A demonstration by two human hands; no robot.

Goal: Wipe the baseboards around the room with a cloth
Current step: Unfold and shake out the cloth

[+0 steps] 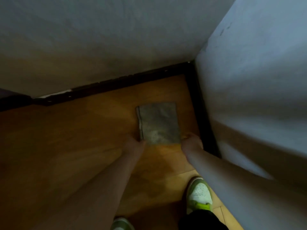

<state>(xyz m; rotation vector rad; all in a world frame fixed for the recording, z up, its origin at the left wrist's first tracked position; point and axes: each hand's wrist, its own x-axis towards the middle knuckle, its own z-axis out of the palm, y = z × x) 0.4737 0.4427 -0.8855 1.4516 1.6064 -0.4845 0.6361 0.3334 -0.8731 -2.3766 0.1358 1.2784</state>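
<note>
Both hands are pinching the grey cloth (158,123) by its near corners; left hand (134,144), right hand (191,141). It is lying flat on the wooden floor (66,138), near the dark baseboard (197,103)

Head view, steeply down, near floor (66,146) corner

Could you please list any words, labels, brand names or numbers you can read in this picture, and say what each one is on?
None can be read. The grey cloth, held at its near corners by the left hand and right hand, shows no print. The shoe, walls and dark baseboard bear no legible marks; the picture is dim and blurred.
</note>
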